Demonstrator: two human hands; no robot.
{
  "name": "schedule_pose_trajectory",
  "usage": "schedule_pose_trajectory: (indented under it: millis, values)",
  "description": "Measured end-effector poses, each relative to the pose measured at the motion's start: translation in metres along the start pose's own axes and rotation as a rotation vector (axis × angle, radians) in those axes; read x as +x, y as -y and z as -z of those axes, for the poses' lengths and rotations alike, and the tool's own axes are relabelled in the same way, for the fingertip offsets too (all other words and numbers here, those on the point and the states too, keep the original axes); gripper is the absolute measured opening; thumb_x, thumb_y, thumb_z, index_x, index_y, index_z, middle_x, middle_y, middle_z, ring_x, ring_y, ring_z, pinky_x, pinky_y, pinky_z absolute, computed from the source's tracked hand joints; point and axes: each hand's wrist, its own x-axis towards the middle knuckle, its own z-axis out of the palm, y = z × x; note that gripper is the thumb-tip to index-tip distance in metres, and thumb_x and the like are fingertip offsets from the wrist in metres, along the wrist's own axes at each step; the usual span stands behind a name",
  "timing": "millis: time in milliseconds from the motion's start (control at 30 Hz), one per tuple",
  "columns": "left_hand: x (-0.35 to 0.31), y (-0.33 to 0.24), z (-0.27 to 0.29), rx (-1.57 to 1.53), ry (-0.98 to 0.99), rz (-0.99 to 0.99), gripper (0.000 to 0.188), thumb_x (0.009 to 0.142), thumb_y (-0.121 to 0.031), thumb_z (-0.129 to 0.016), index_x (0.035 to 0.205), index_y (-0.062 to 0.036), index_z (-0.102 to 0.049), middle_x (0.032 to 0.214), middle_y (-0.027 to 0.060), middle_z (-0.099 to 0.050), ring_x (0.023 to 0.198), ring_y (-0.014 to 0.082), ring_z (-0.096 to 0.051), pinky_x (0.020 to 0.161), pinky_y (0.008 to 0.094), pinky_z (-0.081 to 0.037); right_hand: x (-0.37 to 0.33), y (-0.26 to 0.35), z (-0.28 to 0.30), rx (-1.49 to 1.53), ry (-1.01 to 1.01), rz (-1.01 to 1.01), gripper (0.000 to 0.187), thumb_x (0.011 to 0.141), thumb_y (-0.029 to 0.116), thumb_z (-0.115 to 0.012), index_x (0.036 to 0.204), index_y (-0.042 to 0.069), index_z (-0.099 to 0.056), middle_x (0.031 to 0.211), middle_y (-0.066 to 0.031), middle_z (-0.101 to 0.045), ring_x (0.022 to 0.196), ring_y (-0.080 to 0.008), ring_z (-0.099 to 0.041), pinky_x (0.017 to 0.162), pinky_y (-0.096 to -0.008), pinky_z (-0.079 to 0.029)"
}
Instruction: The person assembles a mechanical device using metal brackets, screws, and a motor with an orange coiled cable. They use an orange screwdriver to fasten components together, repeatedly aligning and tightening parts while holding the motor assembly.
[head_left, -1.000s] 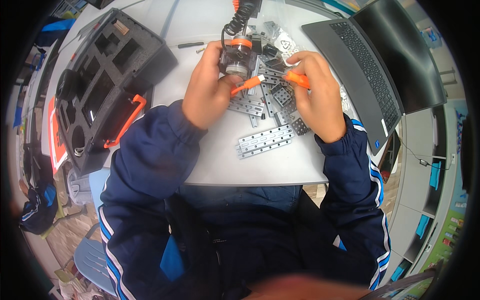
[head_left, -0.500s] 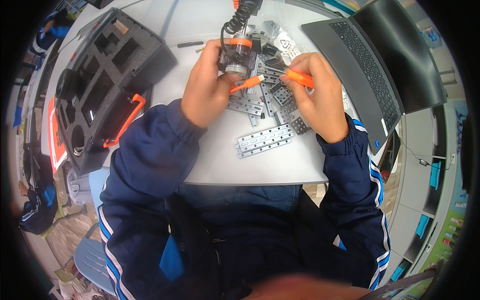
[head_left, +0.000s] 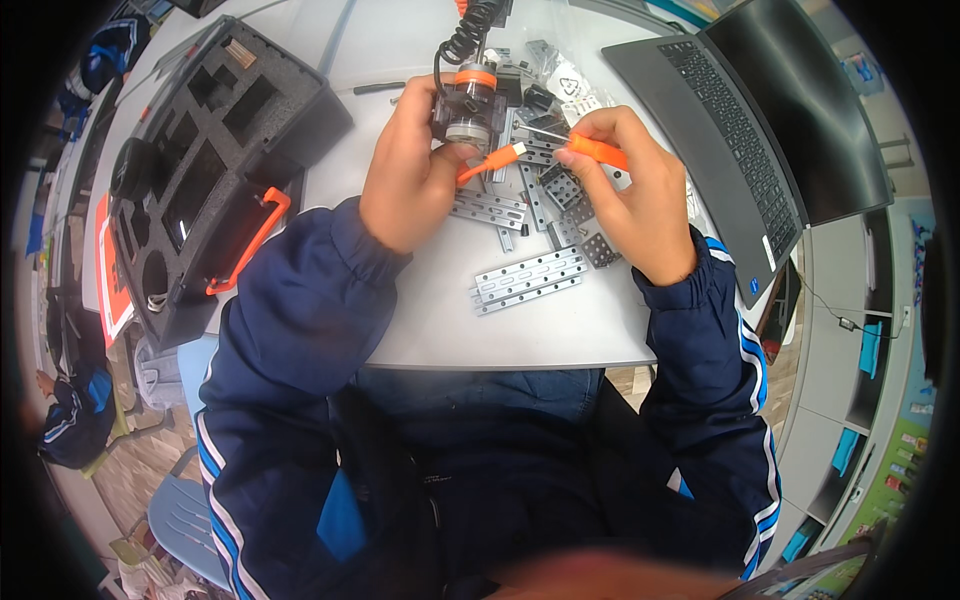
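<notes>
My left hand [head_left: 410,185] is closed around a black mechanical assembly [head_left: 470,103] that has an orange ring and a clear round end. A coiled black cable [head_left: 468,50] runs up from it. Beside my left thumb an orange cable [head_left: 490,163] with a pale plug sticks out; whether the hand grips it I cannot tell. In my right hand [head_left: 632,190] is a screwdriver [head_left: 598,152] with an orange handle, pinched between thumb and fingers. Its thin metal shaft points left toward the assembly, with a small screw-like piece near the tip.
Perforated metal strips [head_left: 528,280] and dark plates [head_left: 600,250] lie beneath and between my hands. An open laptop [head_left: 690,120] stands at the right. At the left is a black case [head_left: 300,120] with cut foam and an orange handle [head_left: 262,240]. A black pen-like tool [head_left: 378,88] lies behind my left hand.
My left hand and the assembly have shifted slightly left. The screwdriver has turned a little in my right hand, and more of its shaft shows.
</notes>
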Motion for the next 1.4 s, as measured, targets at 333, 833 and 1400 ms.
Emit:
schedule_pose_trajectory:
  millis: [333,833,1400]
  values:
    - [0.0,-0.001,0.0,-0.036,-0.003,0.032,0.051,0.075,0.022,-0.044,0.121,0.0012,-0.043,0.106,0.0133,-0.058,0.093,0.0189,-0.06,0.071,0.0281,-0.053,0.002,0.003,0.001,-0.064,-0.011,0.14,0.022,0.082,0.008,-0.068,0.103,0.003,-0.064,0.092,-0.0136,-0.067,0.08,-0.0269,-0.067,0.068,-0.0301,-0.053]
    - [0.0,0.0,0.003,0.005,0.078,0.064,0.048,0.085,0.017,-0.041,0.13,-0.0006,-0.034,0.121,0.0147,-0.055,0.093,0.0134,-0.055,0.073,0.0267,-0.056,0.001,0.0,-0.001,-0.026,0.039,0.109,0.017,0.087,0.008,-0.062,0.103,0.003,-0.067,0.079,-0.0093,-0.058,0.063,-0.0206,-0.057,0.06,-0.0285,-0.047]
    - [-0.005,0.006,-0.003,-0.014,0.156,0.006,0.052,0.086,0.015,-0.044,0.134,-0.0011,-0.031,0.124,0.0154,-0.053,0.108,0.018,-0.056,0.085,0.0297,-0.052,-0.003,0.01,-0.014,0.095,0.053,0.105,0.017,0.081,0.008,-0.071,0.093,-0.002,-0.066,0.08,-0.0091,-0.061,0.069,-0.0187,-0.057,0.062,-0.0263,-0.044]
